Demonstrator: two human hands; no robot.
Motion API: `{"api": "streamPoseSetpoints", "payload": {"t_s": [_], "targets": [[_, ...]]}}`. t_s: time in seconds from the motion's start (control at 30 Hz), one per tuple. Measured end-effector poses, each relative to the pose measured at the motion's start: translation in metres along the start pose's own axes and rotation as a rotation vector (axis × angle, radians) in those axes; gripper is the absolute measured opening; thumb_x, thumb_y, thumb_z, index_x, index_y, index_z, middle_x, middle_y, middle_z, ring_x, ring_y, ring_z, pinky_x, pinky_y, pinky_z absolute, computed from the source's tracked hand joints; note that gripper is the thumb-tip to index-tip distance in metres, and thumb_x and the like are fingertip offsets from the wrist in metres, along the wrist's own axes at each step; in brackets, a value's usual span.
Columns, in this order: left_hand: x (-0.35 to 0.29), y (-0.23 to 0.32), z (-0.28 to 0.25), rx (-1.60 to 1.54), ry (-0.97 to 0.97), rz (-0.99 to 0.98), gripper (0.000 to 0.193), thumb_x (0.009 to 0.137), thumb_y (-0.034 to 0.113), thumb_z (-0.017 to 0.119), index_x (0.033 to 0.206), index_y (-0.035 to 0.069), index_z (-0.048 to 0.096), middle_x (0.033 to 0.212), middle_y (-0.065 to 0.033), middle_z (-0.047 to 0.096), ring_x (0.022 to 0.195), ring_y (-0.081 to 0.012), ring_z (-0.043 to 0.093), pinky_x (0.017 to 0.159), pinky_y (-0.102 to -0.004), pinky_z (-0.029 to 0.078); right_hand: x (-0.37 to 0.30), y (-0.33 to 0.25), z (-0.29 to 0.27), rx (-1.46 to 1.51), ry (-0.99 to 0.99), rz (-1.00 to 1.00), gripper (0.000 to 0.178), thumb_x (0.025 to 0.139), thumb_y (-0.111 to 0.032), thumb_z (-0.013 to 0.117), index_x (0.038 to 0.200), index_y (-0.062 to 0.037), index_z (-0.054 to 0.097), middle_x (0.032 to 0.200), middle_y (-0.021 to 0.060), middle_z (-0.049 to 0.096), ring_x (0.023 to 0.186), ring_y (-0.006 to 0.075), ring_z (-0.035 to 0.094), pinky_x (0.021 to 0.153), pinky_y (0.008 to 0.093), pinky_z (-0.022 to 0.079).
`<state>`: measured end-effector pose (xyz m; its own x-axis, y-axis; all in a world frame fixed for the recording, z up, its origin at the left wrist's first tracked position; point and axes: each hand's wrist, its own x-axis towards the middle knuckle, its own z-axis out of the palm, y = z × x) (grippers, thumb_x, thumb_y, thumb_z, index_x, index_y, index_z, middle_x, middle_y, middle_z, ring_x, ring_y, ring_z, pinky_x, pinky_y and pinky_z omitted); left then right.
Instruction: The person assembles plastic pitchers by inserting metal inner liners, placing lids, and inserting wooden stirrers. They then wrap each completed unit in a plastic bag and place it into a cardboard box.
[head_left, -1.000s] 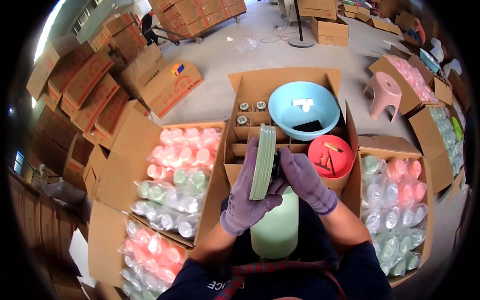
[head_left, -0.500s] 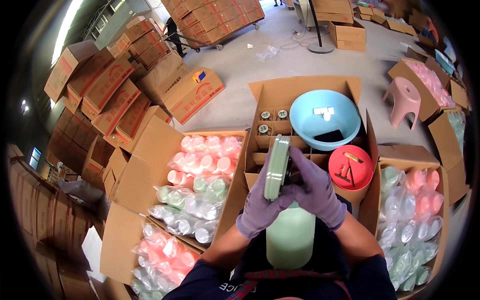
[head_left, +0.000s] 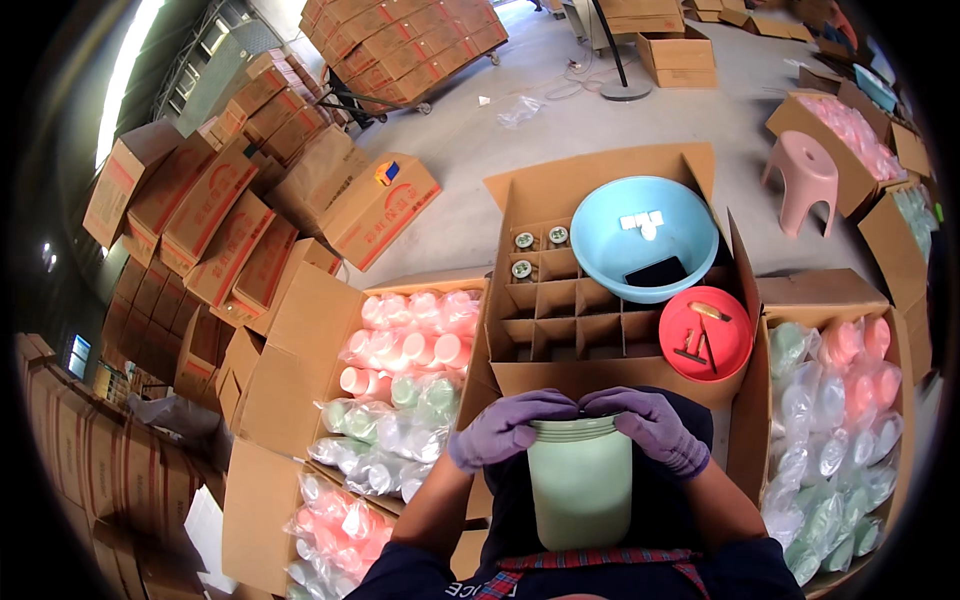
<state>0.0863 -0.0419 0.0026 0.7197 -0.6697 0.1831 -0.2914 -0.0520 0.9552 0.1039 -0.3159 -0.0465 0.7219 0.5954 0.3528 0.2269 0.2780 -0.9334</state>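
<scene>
A pale green, bucket-like plastic container (head_left: 580, 490) stands upright against my lap, with ridges around its upper edge. My left hand (head_left: 503, 430), in a purple knit glove, curls over the left side of that top. On the right side my right hand (head_left: 652, 427), gloved alike, grips the rim. Fingers of both hands nearly meet at the far edge, where a dark part shows between them. Whatever lies on top of the container is mostly hidden by the gloves and the steep angle.
Ahead stands a divided carton (head_left: 556, 335) holding three round-topped items. On it rest a blue basin (head_left: 600, 265) with a dark flat object and a red tray (head_left: 730, 335) with small tools. Cartons of bagged pink, green and clear cups flank me. A pink stool (head_left: 803, 180) stands right.
The flat green ridged piece that my hands held up above the container is no longer seen raised. Both hands have come down and spread to the container's rim.
</scene>
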Motion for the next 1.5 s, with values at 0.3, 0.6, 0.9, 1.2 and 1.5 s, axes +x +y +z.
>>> {"api": "streamPoseSetpoints", "payload": {"t_s": [0.3,0.6,0.9,1.2,1.5], "targets": [[-0.005,-0.007,0.012,0.050,0.079,0.148,0.042,0.101,0.028,0.056,0.124,-0.006,0.064,0.131,-0.0230,0.060,0.126,-0.0386,0.054,0.112,-0.0484,0.036,0.009,-0.002,-0.013,0.106,-0.067,-0.029,0.043,0.095,-0.038,0.065,0.105,0.0022,0.074,0.107,0.0183,0.071,0.105,0.0300,0.066,0.096,0.0384,0.051],[-0.019,-0.080,0.019,0.650,0.603,-0.323,0.053,0.100,0.037,0.049,0.135,-0.002,0.056,0.143,-0.0185,0.053,0.139,-0.0319,0.042,0.115,-0.0509,0.024,0.005,-0.088,0.035,-0.630,-0.035,-0.334,0.054,0.087,-0.031,0.069,0.129,0.0008,0.058,0.131,0.0212,0.059,0.123,0.0396,0.055,0.107,0.0524,0.041],[-0.015,-0.029,0.027,0.657,0.454,-0.197,0.051,0.102,0.024,0.031,0.145,0.001,0.046,0.155,-0.0191,0.041,0.149,-0.0343,0.030,0.123,-0.0442,0.010,0.008,-0.078,0.036,-0.566,0.074,-0.304,0.053,0.085,-0.025,0.065,0.132,-0.0017,0.055,0.131,0.0223,0.055,0.121,0.0428,0.053,0.107,0.0575,0.036],[-0.007,0.003,0.045,0.176,0.416,-0.079,0.045,0.102,0.017,0.033,0.135,-0.002,0.057,0.147,-0.0189,0.050,0.148,-0.0311,0.032,0.122,-0.0438,0.010,-0.004,-0.039,0.027,-0.388,0.211,0.025,0.061,0.081,-0.031,0.068,0.130,0.0027,0.054,0.131,0.0263,0.055,0.120,0.0430,0.054,0.106,0.0531,0.040],[-0.016,-0.025,0.032,0.244,0.513,-0.345,0.050,0.106,0.025,0.026,0.141,0.001,0.052,0.151,-0.0178,0.046,0.148,-0.0294,0.032,0.123,-0.0406,0.009,0.010,-0.099,0.050,-0.592,-0.221,-0.356,0.077,0.075,-0.036,0.077,0.135,0.0034,0.049,0.131,0.0241,0.055,0.121,0.0439,0.053,0.108,0.0513,0.038]]}}
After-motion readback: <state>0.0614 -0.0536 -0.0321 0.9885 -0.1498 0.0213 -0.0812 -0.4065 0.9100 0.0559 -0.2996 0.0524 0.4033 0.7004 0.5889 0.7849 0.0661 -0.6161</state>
